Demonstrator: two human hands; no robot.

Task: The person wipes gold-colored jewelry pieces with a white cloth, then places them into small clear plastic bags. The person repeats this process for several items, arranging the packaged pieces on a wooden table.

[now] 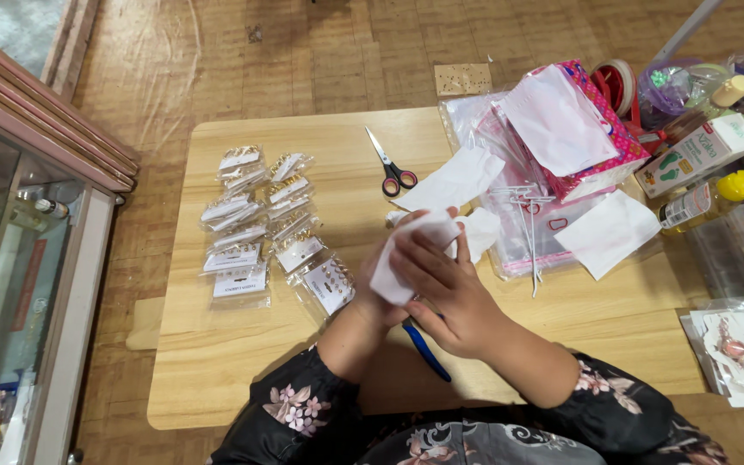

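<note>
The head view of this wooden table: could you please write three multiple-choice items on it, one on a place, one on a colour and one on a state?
1. Where do the scissors lie on the wooden table?
A. at the far edge, beyond the hands
B. under the white card
C. on the floor

2. What colour is the cap of the bottle on the right?
A. green
B. yellow
C. black

3. How is the white card held?
A. lying flat, untouched
B. by one hand only
C. between both hands, above the table

Answers: 1 A, as the scissors rest closed near the far edge, past the hands. 2 B, as the cap is bright yellow. 3 C, as the right hand wraps over the card and the left hand backs it from behind.
</note>
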